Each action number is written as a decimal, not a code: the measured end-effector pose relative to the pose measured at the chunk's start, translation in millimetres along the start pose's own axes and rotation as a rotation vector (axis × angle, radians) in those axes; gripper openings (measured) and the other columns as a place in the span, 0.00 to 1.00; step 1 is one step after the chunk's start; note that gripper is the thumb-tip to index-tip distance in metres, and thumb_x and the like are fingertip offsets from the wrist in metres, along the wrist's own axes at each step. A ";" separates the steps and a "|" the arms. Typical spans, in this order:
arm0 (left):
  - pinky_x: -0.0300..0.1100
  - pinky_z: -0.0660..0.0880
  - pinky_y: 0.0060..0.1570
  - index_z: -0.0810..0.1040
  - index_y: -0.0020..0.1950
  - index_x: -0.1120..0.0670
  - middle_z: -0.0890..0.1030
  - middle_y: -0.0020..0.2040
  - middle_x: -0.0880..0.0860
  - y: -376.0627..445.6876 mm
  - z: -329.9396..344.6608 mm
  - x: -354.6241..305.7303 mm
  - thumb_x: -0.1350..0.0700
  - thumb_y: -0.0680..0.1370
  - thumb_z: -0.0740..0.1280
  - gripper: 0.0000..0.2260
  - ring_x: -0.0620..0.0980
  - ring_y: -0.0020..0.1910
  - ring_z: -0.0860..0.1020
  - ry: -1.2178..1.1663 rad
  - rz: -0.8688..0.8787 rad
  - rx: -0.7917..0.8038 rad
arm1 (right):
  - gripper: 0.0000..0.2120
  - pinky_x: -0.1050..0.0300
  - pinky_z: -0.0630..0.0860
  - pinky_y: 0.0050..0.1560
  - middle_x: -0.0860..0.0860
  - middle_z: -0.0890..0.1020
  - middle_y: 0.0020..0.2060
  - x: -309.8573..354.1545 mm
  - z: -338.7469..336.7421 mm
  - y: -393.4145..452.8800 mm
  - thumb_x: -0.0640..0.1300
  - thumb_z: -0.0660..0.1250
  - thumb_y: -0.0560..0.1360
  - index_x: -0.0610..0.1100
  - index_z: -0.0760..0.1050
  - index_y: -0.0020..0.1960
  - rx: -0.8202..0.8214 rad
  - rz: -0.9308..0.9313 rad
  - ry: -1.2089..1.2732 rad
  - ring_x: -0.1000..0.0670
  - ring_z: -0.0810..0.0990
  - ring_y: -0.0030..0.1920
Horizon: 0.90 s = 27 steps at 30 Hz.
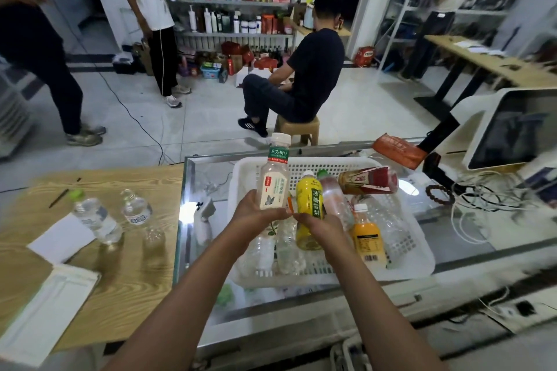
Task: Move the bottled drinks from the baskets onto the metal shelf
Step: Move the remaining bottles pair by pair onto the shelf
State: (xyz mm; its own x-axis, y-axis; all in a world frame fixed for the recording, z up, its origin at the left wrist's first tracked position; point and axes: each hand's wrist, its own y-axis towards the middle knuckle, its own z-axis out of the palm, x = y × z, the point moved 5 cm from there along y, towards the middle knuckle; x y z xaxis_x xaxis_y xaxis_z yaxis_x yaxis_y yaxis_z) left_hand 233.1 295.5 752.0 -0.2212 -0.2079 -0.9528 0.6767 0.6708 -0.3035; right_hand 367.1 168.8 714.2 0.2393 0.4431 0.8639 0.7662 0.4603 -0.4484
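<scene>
Left hand (256, 214) fingers curled round upright pale tea bottle (275, 178) – raised over basket (422, 253); right hand (316, 224) gripping yellow bottle (309, 214)

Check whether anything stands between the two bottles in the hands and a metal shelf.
Yes. A seated person on a stool and open floor lie between the held bottles and the metal shelf behind.
</scene>
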 end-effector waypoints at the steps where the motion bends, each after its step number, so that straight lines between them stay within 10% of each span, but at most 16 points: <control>1: 0.43 0.80 0.39 0.74 0.59 0.51 0.83 0.51 0.51 -0.2 0.1 1.0 0.57 0.64 0.81 0.26 0.50 0.48 0.83 0.016 -0.001 -0.024 | 0.09 0.60 0.73 0.33 0.53 0.84 0.39 1.8 -3.1 -3.3 0.50 0.76 0.71 0.51 0.79 0.47 -0.013 -0.042 0.000 0.53 0.82 0.40; 13: 0.37 0.78 0.30 0.76 0.56 0.47 0.81 0.47 0.44 -13.8 55.2 -36.0 0.53 0.63 0.81 0.25 0.43 0.44 0.81 0.131 0.226 -0.016 | 0.11 0.65 0.76 0.35 0.56 0.84 0.40 20.8 -63.8 -57.1 0.52 0.76 0.70 0.50 0.79 0.48 -0.313 -0.311 0.077 0.59 0.83 0.39; 27: 0.31 0.76 0.30 0.78 0.55 0.49 0.83 0.46 0.43 -67.1 194.5 -21.8 0.52 0.61 0.82 0.25 0.36 0.38 0.82 0.227 0.332 0.475 | 0.14 0.56 0.82 0.38 0.53 0.86 0.40 -38.0 -180.4 -181.4 0.47 0.80 0.68 0.48 0.81 0.51 -0.802 -0.242 0.216 0.53 0.85 0.40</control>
State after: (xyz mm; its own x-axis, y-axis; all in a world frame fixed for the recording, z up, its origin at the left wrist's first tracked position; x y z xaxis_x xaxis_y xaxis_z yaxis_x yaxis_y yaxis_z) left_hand 329.0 116.6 791.6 -0.0545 0.1491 -0.9873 0.9619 0.2733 -0.0118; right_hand 326.6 -70.3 804.1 0.0605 0.2099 0.9759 0.9807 -0.1945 -0.0190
